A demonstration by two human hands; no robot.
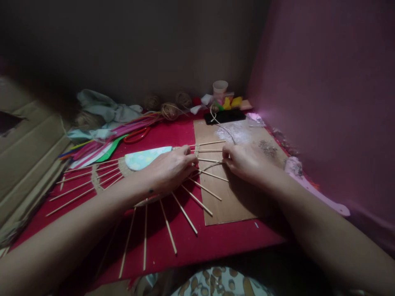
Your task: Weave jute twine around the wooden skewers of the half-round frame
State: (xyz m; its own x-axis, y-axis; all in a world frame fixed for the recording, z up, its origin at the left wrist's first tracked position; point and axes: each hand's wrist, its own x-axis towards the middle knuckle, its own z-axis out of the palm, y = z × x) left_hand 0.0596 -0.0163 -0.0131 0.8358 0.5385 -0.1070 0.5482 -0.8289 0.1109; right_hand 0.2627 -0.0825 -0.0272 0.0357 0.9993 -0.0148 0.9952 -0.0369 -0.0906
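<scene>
Bare wooden sticks (168,226), rough twine (95,177) and matt cardboard (217,209)

The sticks look smooth and unvarnished, the twine coarse and fibrous, its balls (169,111) fuzzy; the half-circle (145,159) seems soft printed cloth, the cardboard dull with a whitish patch (233,132), the table cover (193,255) matt red fabric; the pink handle (324,199) and the red loop (135,135) have the smooth look of plastic, the purple wall (333,90) seems smooth

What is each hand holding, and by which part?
The right hand pinches twine partway along its length; the left hand touches wooden sticks beside the woven band; its grip is hidden.
</scene>
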